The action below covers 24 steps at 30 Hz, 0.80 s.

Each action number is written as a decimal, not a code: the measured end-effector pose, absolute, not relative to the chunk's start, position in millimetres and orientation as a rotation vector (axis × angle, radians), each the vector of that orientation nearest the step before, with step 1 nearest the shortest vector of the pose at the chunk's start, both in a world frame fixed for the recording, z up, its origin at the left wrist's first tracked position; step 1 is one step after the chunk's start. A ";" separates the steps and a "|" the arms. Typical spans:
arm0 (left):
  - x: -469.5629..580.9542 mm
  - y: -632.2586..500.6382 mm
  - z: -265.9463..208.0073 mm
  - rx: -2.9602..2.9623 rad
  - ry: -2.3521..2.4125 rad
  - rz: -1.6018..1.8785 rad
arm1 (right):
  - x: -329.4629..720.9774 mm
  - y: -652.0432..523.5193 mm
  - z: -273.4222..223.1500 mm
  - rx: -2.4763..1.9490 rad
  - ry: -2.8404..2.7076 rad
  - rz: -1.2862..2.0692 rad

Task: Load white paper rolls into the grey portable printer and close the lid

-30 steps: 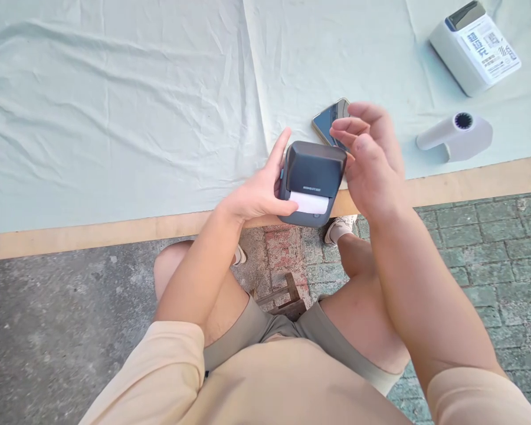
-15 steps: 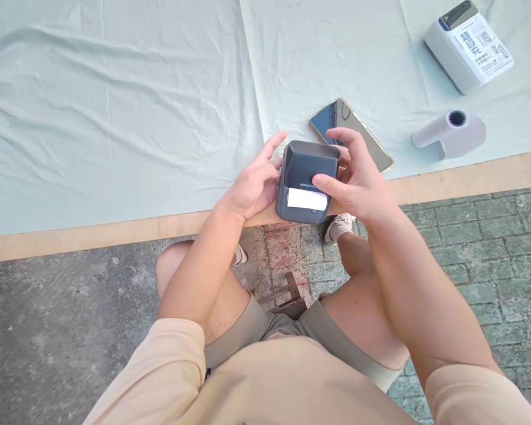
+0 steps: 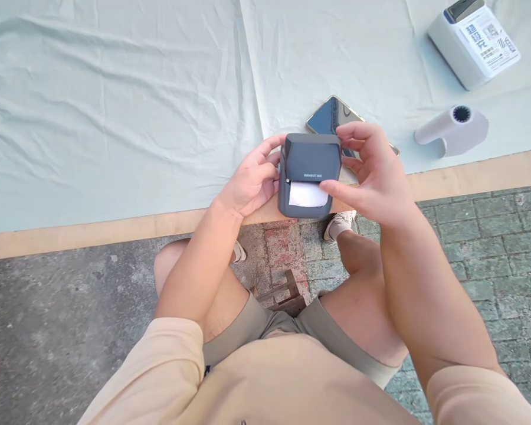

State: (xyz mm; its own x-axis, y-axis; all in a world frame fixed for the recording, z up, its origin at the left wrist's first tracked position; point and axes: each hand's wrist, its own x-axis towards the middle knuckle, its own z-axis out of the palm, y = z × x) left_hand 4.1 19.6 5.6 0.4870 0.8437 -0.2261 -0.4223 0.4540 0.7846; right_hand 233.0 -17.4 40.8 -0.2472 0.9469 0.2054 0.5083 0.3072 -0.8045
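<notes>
You have the dark blue-grey, rounded, box-shaped plastic printer (image 3: pixel 313 156) between your two hands, above the near edge of the pale wooden desk (image 3: pixel 469 175) covered with light blue wrinkled cloth (image 3: pixel 159 118); whether its underside rests on the desk, I cannot tell. As I judge it, the upper cover is already closed, and the short white paper strip (image 3: pixel 307 193) is already out of the front slot; the strip is not detached, so separating it, if this is needed, is not yet done.

The printer looks clean and whole; it has a sloping cover with small pale lettering, and the strip lies bright over its lower front, almost flat.

Your left hand (image 3: pixel 254 183) is narrow around the left side, with one finger reaching the upper corner; your right hand (image 3: pixel 371 174) holds the right side, its thumb at the right end of the strip and its fingers bent at the side. Behind the right hand lies the flat, dark-screened smartphone (image 3: pixel 325 118); well apart, to the right, lies the white paper roll with a black hollow core (image 3: pixel 440 127).
</notes>
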 end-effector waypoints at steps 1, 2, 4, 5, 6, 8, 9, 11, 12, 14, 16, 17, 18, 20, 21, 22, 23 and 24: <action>4.4 19.8 5.4 0.739 0.674 0.856 | 228.8 -15.8 41.0 -1.326 -1.822 0.686; 4.5 20.1 5.1 0.757 0.676 0.851 | 224.0 -13.9 41.0 -1.350 -1.755 0.571; 4.4 20.7 4.3 0.801 0.676 0.839 | 213.8 -9.4 41.7 -1.350 -1.616 0.431; 4.1 20.9 4.0 0.822 0.674 0.836 | 209.1 -7.3 43.1 -1.332 -1.569 0.424; 3.8 21.0 3.7 0.837 0.671 0.836 | 205.2 -5.7 45.2 -1.313 -1.544 0.442; 3.4 20.9 3.5 0.838 0.663 0.834 | 200.4 -3.9 51.4 -1.314 -1.563 0.472; 3.3 20.7 3.7 0.828 0.657 0.830 | 199.7 -3.7 54.9 -1.344 -1.609 0.453; 3.4 20.1 4.4 0.801 0.644 0.835 | 201.1 -4.1 60.9 -1.426 -1.775 0.346; 3.5 19.9 4.9 0.792 0.637 0.837 | 202.6 -4.3 62.8 -1.464 -1.885 0.284; 4.1 19.4 6.0 0.785 0.621 0.844 | 205.7 -4.2 64.0 -1.514 -2.106 0.193; 4.6 19.1 6.7 0.782 0.618 0.849 | 207.0 -3.3 62.1 -1.529 -2.246 0.130; 4.8 19.0 6.8 0.780 0.619 0.849 | 206.6 -2.6 60.7 -1.534 -2.279 0.102; 4.9 19.0 6.9 0.777 0.622 0.848 | 205.7 -1.9 59.5 -1.541 -2.296 0.079; 4.9 19.0 6.6 0.769 0.628 0.841 | 202.6 -0.6 59.4 -1.572 -2.316 0.076; 4.9 19.1 6.4 0.767 0.627 0.837 | 200.9 -0.4 61.1 -1.595 -2.325 0.096; 4.8 19.2 6.1 0.765 0.626 0.835 | 199.6 -0.7 64.1 -1.621 -2.326 0.123; 4.8 19.4 5.9 0.760 0.625 0.837 | 198.8 -1.6 68.3 -1.644 -2.317 0.153; 4.8 19.7 5.5 0.752 0.624 0.838 | 198.9 -2.9 73.3 -1.655 -2.293 0.189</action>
